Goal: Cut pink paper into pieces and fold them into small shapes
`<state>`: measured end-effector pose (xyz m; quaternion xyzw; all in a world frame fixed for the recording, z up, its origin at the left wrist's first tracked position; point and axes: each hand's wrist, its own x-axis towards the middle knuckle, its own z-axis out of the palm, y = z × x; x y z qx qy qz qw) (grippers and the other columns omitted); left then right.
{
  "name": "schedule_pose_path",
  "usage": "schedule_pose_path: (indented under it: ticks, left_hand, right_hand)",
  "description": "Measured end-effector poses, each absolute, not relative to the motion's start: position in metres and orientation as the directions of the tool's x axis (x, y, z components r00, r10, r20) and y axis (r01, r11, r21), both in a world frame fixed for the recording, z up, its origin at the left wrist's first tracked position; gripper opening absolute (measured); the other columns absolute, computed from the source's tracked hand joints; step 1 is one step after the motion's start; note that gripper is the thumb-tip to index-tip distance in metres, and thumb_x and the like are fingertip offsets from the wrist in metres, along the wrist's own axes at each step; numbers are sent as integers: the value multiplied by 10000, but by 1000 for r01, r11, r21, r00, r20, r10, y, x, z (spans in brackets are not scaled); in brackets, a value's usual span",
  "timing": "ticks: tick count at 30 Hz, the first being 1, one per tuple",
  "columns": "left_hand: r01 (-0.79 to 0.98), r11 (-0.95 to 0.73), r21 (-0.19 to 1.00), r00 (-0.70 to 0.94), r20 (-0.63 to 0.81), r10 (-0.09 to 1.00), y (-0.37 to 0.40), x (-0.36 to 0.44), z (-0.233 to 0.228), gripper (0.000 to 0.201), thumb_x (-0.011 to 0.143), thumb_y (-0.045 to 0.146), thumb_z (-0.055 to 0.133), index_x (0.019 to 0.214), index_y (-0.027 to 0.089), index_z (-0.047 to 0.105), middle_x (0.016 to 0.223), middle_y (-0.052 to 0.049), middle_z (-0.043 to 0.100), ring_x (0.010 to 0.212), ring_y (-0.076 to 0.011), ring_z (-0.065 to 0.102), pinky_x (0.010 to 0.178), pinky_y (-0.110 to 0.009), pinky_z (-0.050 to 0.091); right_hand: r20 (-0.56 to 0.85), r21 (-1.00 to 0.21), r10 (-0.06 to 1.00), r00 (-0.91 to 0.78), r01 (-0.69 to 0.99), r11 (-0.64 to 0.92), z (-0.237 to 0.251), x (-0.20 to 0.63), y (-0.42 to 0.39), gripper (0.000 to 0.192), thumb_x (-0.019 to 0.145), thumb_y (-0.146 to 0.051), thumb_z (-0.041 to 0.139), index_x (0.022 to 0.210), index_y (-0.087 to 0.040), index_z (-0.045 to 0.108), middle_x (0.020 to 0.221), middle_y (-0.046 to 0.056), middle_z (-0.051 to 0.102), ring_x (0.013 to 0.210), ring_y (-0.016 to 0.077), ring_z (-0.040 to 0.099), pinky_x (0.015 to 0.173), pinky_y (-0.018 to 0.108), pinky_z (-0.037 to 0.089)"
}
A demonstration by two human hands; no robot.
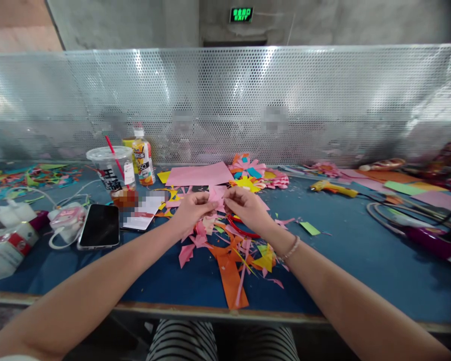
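Left hand (193,209): thumb and fingers pinched on a small pink paper piece (215,194). Right hand (248,206): fingers curled in at the paper's right edge; cannot tell whether they grip it. Paper sits between both hands, just above the middle of the blue table (341,271).

Below the hands: a red loop (244,231) by the right wrist, then a heap of cut scraps, pink, yellow and orange. Long orange strip (229,276) points to the near edge. Green paper piece (309,228) to the right of the heap.

Far side, beyond the hands: large pink sheet (198,175); right of it, paper flowers (248,165) with a yellow star shape (249,184) in front.

Left: black-screened phone (100,225) lying flat, lidded cup (108,175) with red straw, upright bottle (143,159) beside it.

Right: yellow glue gun (334,189), well apart from the hands. Perforated metal screen (225,100) along the far edge.
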<state>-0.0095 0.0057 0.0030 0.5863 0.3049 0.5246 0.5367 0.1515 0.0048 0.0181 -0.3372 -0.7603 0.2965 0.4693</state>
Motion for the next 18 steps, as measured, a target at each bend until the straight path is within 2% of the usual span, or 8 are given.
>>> schedule_pose_path:
  ticks: [10, 18]
  left_hand:
    - [-225, -233, 946, 275, 291, 916, 4, -8, 4, 201, 639, 297, 666, 698, 123, 586, 611, 19, 514, 527, -57, 466, 510, -201, 367]
    - [-235, -192, 953, 304, 260, 916, 1, -6, 5, 226, 633, 294, 673, 729, 129, 551, 647, 24, 546, 571, -81, 564, 576, -222, 448]
  right_hand:
    - [474, -830, 799, -369, 114, 546, 22, 149, 0, 19, 746, -170, 452, 745, -167, 471, 607, -31, 500, 532, 75, 501, 509, 206, 407]
    - [556, -729, 761, -333, 243, 639, 15, 151, 8, 49, 700, -129, 469, 721, -173, 477, 599, -40, 459, 517, 73, 441, 473, 195, 358]
